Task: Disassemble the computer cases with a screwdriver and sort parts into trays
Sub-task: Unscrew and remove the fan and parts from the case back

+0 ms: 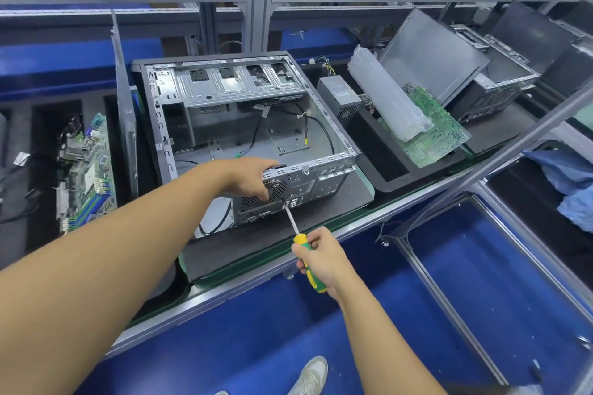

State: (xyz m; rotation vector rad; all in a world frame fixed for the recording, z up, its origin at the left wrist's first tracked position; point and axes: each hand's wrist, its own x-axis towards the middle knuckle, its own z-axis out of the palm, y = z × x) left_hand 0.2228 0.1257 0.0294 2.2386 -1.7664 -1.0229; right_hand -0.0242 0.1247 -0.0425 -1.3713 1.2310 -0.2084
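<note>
Open grey steel computer case [244, 125] looks stiff, heavy, sharp-edged; best held at its near rim, where the left grip [251, 178] curls. Right grip [321, 261] wraps the yellow-green screwdriver [301, 240].

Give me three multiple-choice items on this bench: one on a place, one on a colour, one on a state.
1. The screwdriver tip rests on: A the rear panel of the computer case; B a green board; C the blue bin.
2. Its handle is: A red and black; B yellow and green; C all blue.
3. The left hand: A lies flat on the belt; B holds a cable; C grips the case's rear edge.
Key: 1 A, the tip meets the panel beside the fan grille; 2 B, both colours show beside the right hand; 3 C, its fingers curl over the edge.
</note>
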